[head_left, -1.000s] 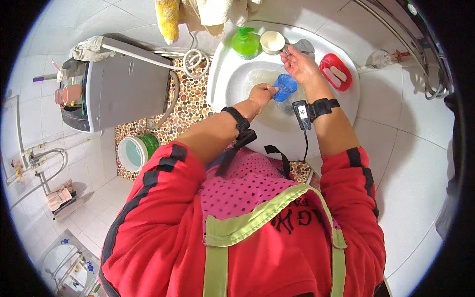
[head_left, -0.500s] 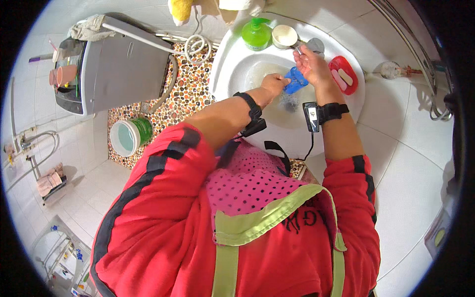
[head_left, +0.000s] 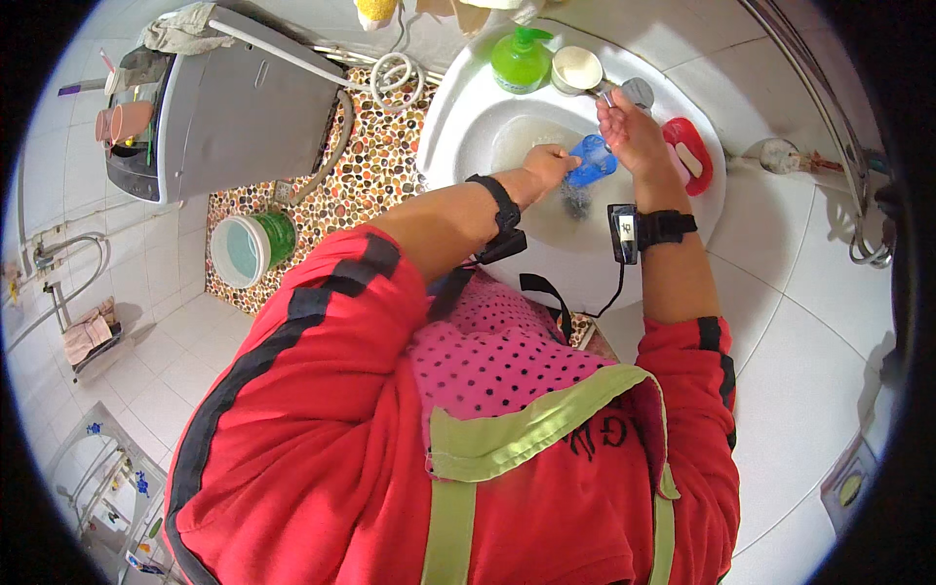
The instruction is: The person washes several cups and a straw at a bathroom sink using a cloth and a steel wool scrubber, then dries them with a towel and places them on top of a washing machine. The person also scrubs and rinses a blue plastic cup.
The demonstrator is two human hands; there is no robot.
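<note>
Left hand (head_left: 551,161): over the white sink (head_left: 458,107), fingers curled tight around the low end of the blue cup (head_left: 591,161).
Right hand (head_left: 632,132): fingers bent around the top of the same cup.
Blue cup: tipped, inside the sink bowl, between both hands.
Behind it: green soap bottle (head_left: 520,60), small white cup (head_left: 576,68).
Right rim: red soap dish (head_left: 688,154).
Left side: grey washing machine (head_left: 234,112), green bucket (head_left: 252,249) on the floor.

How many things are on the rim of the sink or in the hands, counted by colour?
Green: 1, soap dispenser bottle
White: 1, round cup
Red: 1, soap dish
Blue: 1, small blue object between left hand and right hand
Total: 4
</note>
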